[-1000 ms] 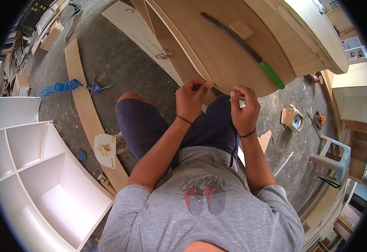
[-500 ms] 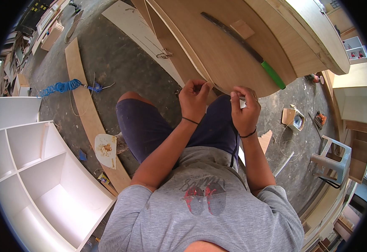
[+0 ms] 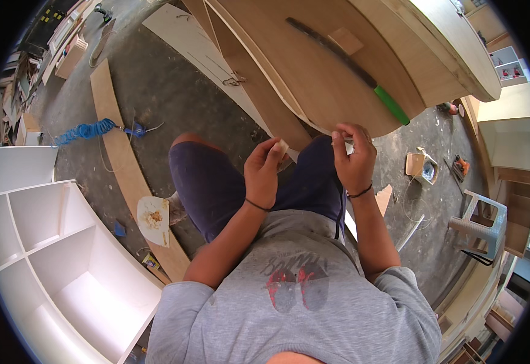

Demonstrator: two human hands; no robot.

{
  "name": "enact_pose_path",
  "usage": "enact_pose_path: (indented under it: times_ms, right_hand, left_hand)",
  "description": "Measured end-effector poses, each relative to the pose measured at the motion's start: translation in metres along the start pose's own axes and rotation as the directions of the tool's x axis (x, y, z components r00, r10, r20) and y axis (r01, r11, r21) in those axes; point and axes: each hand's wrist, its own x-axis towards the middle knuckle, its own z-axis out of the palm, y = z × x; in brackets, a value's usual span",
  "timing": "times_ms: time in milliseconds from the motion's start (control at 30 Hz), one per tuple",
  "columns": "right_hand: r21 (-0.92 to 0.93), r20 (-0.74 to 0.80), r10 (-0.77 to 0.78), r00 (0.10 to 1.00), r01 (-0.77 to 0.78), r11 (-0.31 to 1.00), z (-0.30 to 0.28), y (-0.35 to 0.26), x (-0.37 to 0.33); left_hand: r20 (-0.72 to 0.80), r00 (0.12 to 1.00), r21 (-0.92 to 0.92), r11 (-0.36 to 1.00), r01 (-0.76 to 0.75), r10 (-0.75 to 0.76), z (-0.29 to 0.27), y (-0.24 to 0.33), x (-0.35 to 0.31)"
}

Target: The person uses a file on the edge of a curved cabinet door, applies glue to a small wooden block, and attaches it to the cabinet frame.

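My left hand (image 3: 261, 176) is over my lap, thumb and fingers pinched on a small pale piece (image 3: 284, 146) that looks like folded paper or sandpaper. My right hand (image 3: 356, 158) is at the near corner of a curved plywood panel (image 3: 332, 91), its fingers bent toward the thumb. Something whitish shows between them, too small to name. A long flat file (image 3: 344, 57) with a green handle lies across the panel, beside a small square of wood (image 3: 346, 40). A thin pale strip (image 3: 265, 67) runs along the panel's left edge.
At left stands a white shelf unit (image 3: 86, 227). A long board (image 3: 119, 145) on the floor carries a blue coiled air hose (image 3: 89, 129) and a stained white scrap (image 3: 154, 219). To the right are a grey stool (image 3: 479, 218), an open carton (image 3: 421, 167) and an orange tool (image 3: 461, 165).
My left hand has drawn back from the panel's edge, down and to the left, bringing the small pale piece into sight. My right hand has stayed nearly in place.
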Motion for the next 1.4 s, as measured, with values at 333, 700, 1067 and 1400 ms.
enact_pose_path:
  times_ms: [333,700,1067,1400]
  right_hand:
    - [-0.244,0.058,-0.159,0.985,0.169,0.955,0.017,0.0,0.013]
    - [-0.216,0.028,-0.043,0.999,0.048,0.975,0.019,-0.004,0.009]
    - [0.349,0.034,0.273,0.961,-0.267,0.898,0.027,-0.083,-0.006]
    - [0.239,0.037,0.191,0.981,-0.194,0.951,0.026,-0.095,0.012]
  left_hand:
    - [0.081,0.995,-0.272,0.959,0.082,-0.062,-0.031,0.021,-0.005]
    - [0.325,0.915,-0.38,0.853,0.357,-0.238,-0.019,0.071,0.009]
    - [0.475,0.816,-0.25,0.839,0.483,-0.328,-0.001,0.09,0.034]
    - [0.59,0.703,-0.193,0.776,0.601,-0.397,0.01,0.102,0.053]
